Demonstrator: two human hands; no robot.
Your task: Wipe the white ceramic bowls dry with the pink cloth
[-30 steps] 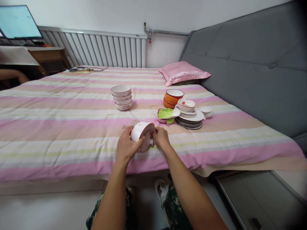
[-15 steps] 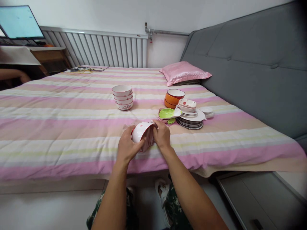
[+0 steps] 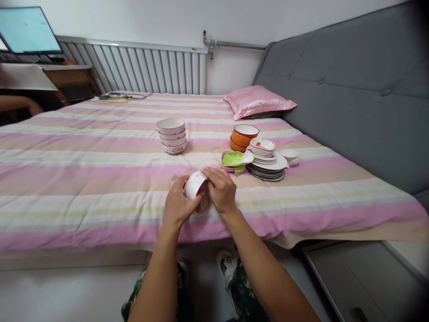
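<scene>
My left hand (image 3: 178, 202) grips a white bowl (image 3: 194, 184) with red marks, tilted on its side above the near part of the bed. A thin pinkish cloth (image 3: 203, 205) is bunched under and inside the bowl, and part of it shows behind. My right hand (image 3: 221, 190) is closed on the cloth at the bowl's right rim, its fingers curled over the edge. Beyond my hands stands a stack of white bowls (image 3: 173, 137) with red rims. To the right lie a green leaf-shaped dish (image 3: 237, 158), orange bowls (image 3: 238, 138) and a pile of plates (image 3: 266, 171).
A striped sheet (image 3: 83, 179) covers the bed. Small white dishes (image 3: 290, 155) sit right of the plates. Farther back are a pink pillow (image 3: 258, 100) and cables (image 3: 120, 96). A grey headboard (image 3: 345, 85) rises at right; another person's arm (image 3: 20, 105) shows at far left.
My right hand has shifted slightly left and up, its fingers now covering more of the bowl's right rim. My left hand keeps its grip on the bowl; the stacks stay put.
</scene>
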